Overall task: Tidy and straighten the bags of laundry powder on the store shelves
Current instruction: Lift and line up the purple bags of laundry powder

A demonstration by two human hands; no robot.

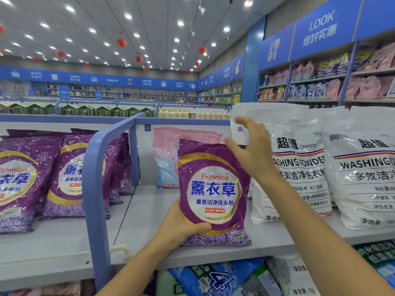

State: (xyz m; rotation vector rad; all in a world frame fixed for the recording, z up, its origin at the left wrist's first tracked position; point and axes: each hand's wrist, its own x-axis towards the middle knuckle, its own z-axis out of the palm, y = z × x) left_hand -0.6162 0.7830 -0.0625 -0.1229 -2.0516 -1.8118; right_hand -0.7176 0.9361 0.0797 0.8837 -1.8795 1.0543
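**Hands steady a purple bag of laundry powder on a store shelf**

Left of the blue divider rail [94, 189], purple laundry powder bags [23, 180] stand upright on the grey shelf [149, 210], faces forward. Just right of the divider, a person's left hand [181, 229] grips the lower left corner of a single purple bag [213, 197]. The thumb is pressed across the bag's front and the fingers are curled out of sight behind it. The bag stands upright, its base down on the shelf near the front edge. Behind it, farther right of the divider and near the back rail, a pink-and-blue bag [168, 159] leans, partly hidden. The right hand [254, 150] hovers at the purple bag's upper right corner, fingers spread and slightly bent, holding nothing; whether the thumb touches the bag cannot be told. Farthest right of the divider, two large white bags [299, 167] marked "WASHING POWDER" stand side by side. The nearer one is just beside the purple bag and partly hidden by the right hand. Below the shelf, right of the divider, blue and white bags [213, 278] lie on a lower tier.
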